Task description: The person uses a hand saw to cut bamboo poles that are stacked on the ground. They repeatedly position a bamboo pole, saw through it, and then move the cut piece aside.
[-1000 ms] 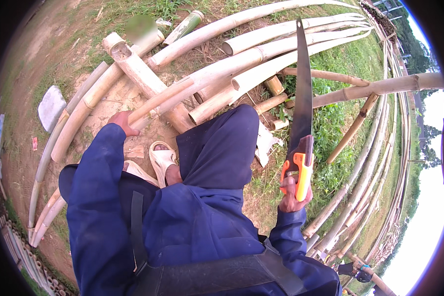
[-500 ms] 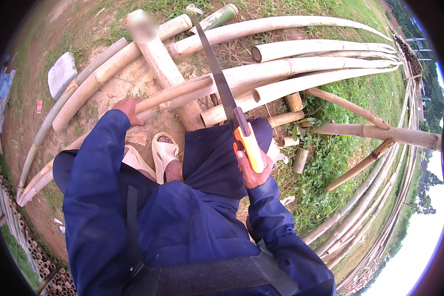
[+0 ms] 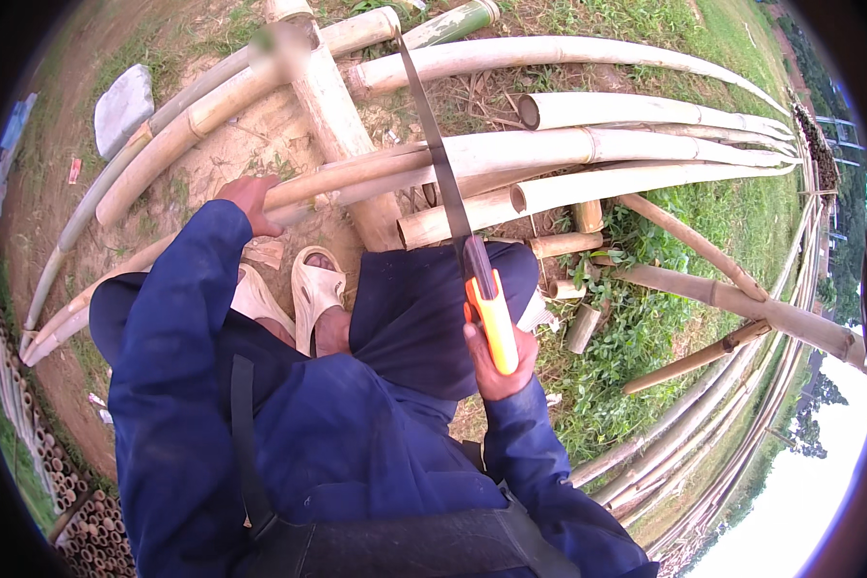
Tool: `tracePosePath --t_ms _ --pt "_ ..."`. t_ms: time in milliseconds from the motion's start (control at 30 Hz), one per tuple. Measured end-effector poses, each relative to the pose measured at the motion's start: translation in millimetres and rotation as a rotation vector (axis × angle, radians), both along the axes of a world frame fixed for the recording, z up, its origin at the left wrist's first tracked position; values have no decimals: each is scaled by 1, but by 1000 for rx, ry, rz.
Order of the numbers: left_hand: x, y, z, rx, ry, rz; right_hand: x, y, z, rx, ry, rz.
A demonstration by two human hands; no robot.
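Brown earth (image 3: 191,193) meets green grass (image 3: 727,220) (in daylight), with trees (image 3: 819,409) against white sky (image 3: 790,491).

Brightly lit by diffuse daylight, burnt out to white in the sky (image 3: 790,486) at lower right, softly shadowed beneath the pale bamboo poles (image 3: 539,148), bent toward the rim, ringed in black with bluish fringing, smudged by a round blur at upper left

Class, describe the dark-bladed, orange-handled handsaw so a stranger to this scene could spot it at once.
Start at the person's dark navy trouser leg near the centre. At its right edge, the bare right hand grips the long, tapering metal handsaw by its orange handle, blade pointing up. That flat, dark blade and orange handle set it apart from the pale, round bamboo poles.
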State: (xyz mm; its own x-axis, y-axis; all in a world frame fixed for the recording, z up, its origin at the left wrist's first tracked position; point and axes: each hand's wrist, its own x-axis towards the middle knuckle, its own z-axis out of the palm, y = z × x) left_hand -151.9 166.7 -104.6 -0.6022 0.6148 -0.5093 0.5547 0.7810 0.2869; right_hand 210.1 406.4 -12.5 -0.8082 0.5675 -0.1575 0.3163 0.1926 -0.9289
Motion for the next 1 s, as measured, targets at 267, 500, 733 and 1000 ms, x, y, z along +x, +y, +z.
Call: tracePosePath --t_ms 267,500,733,1000 --pt "1 -21 -22 82 31 -23 25 -1 12 64 -89 84" --pt "-1 -3 -5 17 -21 2 -59 17 -22 -39 8 4" --pt "-1 -11 -9 41 -10 -19 38 -13 19 94 -45 36" --pt "-11 -16 -27 85 -30 -9 -65 20 -31 14 47 39"
